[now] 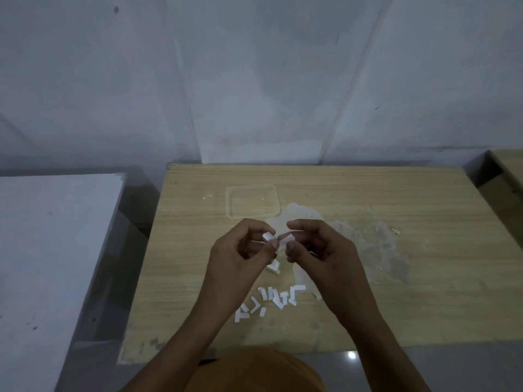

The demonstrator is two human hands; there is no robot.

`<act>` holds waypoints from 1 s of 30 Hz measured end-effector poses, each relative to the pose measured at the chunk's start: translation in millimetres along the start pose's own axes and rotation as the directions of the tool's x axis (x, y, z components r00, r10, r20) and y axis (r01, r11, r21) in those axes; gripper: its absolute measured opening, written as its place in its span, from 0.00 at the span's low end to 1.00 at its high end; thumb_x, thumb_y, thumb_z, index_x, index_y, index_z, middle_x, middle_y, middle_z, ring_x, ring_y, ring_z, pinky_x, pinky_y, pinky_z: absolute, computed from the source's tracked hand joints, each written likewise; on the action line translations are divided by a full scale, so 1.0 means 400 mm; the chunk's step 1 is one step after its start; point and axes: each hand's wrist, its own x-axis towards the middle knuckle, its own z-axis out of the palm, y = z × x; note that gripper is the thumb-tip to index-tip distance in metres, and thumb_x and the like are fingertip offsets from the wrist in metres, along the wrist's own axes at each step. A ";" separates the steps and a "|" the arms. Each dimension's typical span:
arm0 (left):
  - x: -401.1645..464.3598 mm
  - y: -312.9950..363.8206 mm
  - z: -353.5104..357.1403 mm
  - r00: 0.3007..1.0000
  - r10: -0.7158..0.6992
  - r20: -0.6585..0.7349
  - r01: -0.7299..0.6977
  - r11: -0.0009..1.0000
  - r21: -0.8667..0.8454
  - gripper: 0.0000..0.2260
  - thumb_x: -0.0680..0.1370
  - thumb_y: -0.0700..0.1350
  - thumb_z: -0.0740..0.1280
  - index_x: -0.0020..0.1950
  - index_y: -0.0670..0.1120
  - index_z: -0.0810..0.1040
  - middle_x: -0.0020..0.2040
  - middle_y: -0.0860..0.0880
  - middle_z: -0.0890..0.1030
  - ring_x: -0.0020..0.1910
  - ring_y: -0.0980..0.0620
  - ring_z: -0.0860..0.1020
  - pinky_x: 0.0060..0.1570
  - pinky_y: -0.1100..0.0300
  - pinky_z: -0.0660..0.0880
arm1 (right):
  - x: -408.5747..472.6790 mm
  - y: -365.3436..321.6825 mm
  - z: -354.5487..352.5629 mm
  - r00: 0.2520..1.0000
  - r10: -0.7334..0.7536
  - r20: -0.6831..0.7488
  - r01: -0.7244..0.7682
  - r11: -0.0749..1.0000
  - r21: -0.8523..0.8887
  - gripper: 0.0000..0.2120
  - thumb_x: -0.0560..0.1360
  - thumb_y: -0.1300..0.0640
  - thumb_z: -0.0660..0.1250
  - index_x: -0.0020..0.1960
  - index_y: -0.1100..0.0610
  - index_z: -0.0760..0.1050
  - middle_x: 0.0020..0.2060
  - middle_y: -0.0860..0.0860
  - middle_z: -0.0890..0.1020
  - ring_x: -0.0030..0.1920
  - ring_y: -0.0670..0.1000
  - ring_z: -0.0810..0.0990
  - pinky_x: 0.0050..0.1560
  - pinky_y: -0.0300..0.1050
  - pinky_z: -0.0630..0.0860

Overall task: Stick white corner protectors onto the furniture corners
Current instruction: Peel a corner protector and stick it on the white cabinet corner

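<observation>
We see left hand [243,247] and right hand [317,250] pinching white corner protector [268,237] above wooden surface [368,312]. Peeled backing strips [268,301] litter surface. We judge backing removal underway; sticking onto corner remains.

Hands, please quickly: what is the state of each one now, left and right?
Left hand: closed, pinching a white corner protector.
Right hand: closed, fingers pinching the same protector's other end.
</observation>
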 end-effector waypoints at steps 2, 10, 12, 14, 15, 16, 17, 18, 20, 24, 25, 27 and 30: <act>0.000 0.009 -0.003 0.999 -0.038 0.006 0.039 0.995 -0.087 0.05 0.73 0.45 0.73 0.46 0.48 0.80 0.39 0.49 0.83 0.38 0.51 0.83 0.38 0.62 0.79 | 0.002 -0.007 0.001 1.000 0.026 -0.013 -0.025 0.996 0.081 0.11 0.74 0.63 0.69 0.54 0.52 0.78 0.40 0.46 0.86 0.39 0.46 0.85 0.41 0.31 0.77; -0.012 0.030 -0.015 0.998 -0.068 0.018 0.070 0.987 -0.145 0.07 0.74 0.41 0.71 0.49 0.52 0.81 0.40 0.49 0.84 0.39 0.53 0.84 0.39 0.65 0.79 | -0.004 -0.021 0.013 0.997 -0.019 -0.076 0.027 0.994 0.102 0.08 0.72 0.56 0.70 0.51 0.51 0.78 0.39 0.48 0.86 0.39 0.47 0.85 0.40 0.34 0.78; -0.012 0.034 -0.016 0.996 -0.070 0.046 0.075 0.992 -0.105 0.05 0.74 0.43 0.71 0.48 0.52 0.81 0.40 0.49 0.84 0.39 0.52 0.84 0.41 0.59 0.81 | -0.006 -0.024 0.016 0.996 -0.045 -0.080 0.051 0.995 0.081 0.07 0.72 0.56 0.70 0.50 0.51 0.77 0.39 0.46 0.86 0.38 0.46 0.85 0.39 0.32 0.78; -0.012 0.038 -0.017 0.997 -0.058 0.056 0.063 0.995 -0.076 0.04 0.74 0.43 0.72 0.46 0.52 0.81 0.39 0.48 0.84 0.39 0.50 0.84 0.43 0.53 0.82 | -0.009 -0.027 0.021 0.992 -0.090 -0.092 0.094 0.995 0.041 0.07 0.71 0.54 0.70 0.48 0.51 0.77 0.39 0.44 0.85 0.38 0.43 0.84 0.38 0.30 0.77; -0.012 0.039 -0.017 0.998 -0.044 0.044 0.047 0.997 -0.065 0.04 0.74 0.43 0.72 0.46 0.52 0.81 0.38 0.47 0.84 0.38 0.48 0.84 0.43 0.51 0.82 | -0.010 -0.028 0.025 0.987 -0.122 -0.103 0.122 0.992 -0.002 0.06 0.71 0.54 0.70 0.47 0.50 0.77 0.39 0.44 0.85 0.38 0.42 0.84 0.38 0.29 0.76; -0.013 0.041 -0.016 0.999 -0.029 0.027 0.030 0.998 -0.049 0.04 0.74 0.43 0.72 0.45 0.52 0.80 0.36 0.45 0.83 0.37 0.44 0.83 0.41 0.49 0.82 | -0.011 -0.028 0.028 0.980 -0.162 -0.116 0.156 0.986 -0.060 0.05 0.71 0.54 0.70 0.46 0.50 0.78 0.39 0.43 0.84 0.38 0.41 0.83 0.38 0.29 0.76; -0.014 0.042 -0.015 1.000 -0.013 0.010 0.013 0.999 -0.029 0.04 0.74 0.44 0.72 0.45 0.52 0.80 0.36 0.42 0.82 0.36 0.40 0.81 0.40 0.47 0.80 | -0.012 -0.028 0.032 0.968 -0.214 -0.131 0.197 0.972 -0.128 0.04 0.72 0.55 0.70 0.46 0.50 0.78 0.38 0.41 0.83 0.39 0.40 0.83 0.39 0.28 0.76; -0.016 0.045 -0.013 1.000 0.003 -0.007 -0.003 1.000 -0.008 0.04 0.73 0.44 0.72 0.45 0.53 0.81 0.35 0.41 0.82 0.36 0.39 0.80 0.39 0.47 0.79 | -0.013 -0.028 0.036 0.950 -0.275 -0.146 0.244 0.949 -0.198 0.05 0.72 0.56 0.70 0.47 0.50 0.78 0.38 0.40 0.83 0.41 0.39 0.82 0.41 0.27 0.76; -0.017 0.051 -0.008 0.997 0.060 -0.039 -0.060 0.998 0.022 0.06 0.74 0.43 0.72 0.46 0.54 0.82 0.37 0.48 0.83 0.35 0.48 0.82 0.36 0.56 0.80 | -0.013 -0.029 0.043 0.904 -0.395 -0.167 0.332 0.891 -0.311 0.07 0.73 0.59 0.70 0.49 0.51 0.79 0.43 0.37 0.82 0.44 0.37 0.82 0.44 0.27 0.75; -0.018 0.063 -0.001 0.975 0.220 -0.041 -0.215 0.972 0.098 0.07 0.74 0.39 0.70 0.50 0.46 0.83 0.45 0.54 0.83 0.45 0.58 0.82 0.43 0.71 0.76 | -0.011 -0.027 0.051 0.844 -0.482 -0.234 0.381 0.847 -0.369 0.05 0.74 0.61 0.71 0.50 0.55 0.80 0.46 0.44 0.83 0.47 0.40 0.82 0.46 0.31 0.77; -0.017 0.065 -0.001 0.968 0.245 -0.043 -0.239 0.963 0.121 0.06 0.74 0.39 0.70 0.50 0.45 0.83 0.45 0.53 0.83 0.45 0.58 0.82 0.43 0.71 0.76 | -0.010 -0.027 0.052 0.837 -0.487 -0.249 0.381 0.846 -0.372 0.05 0.75 0.59 0.70 0.50 0.56 0.80 0.47 0.45 0.83 0.48 0.40 0.82 0.46 0.31 0.78; -0.017 0.070 -0.003 0.959 0.282 -0.041 -0.272 0.948 0.164 0.07 0.74 0.37 0.70 0.49 0.45 0.83 0.44 0.53 0.83 0.45 0.58 0.82 0.43 0.71 0.76 | -0.009 -0.028 0.049 0.835 -0.496 -0.239 0.384 0.835 -0.393 0.06 0.75 0.57 0.67 0.52 0.56 0.79 0.47 0.45 0.82 0.47 0.40 0.81 0.46 0.31 0.77; -0.019 0.078 -0.009 0.943 0.332 -0.023 -0.319 0.921 0.225 0.09 0.73 0.33 0.71 0.46 0.47 0.82 0.42 0.54 0.82 0.41 0.59 0.81 0.42 0.72 0.76 | -0.006 -0.032 0.033 0.823 -0.556 -0.115 0.430 0.743 -0.513 0.07 0.76 0.58 0.66 0.53 0.56 0.79 0.46 0.48 0.82 0.47 0.40 0.80 0.45 0.33 0.77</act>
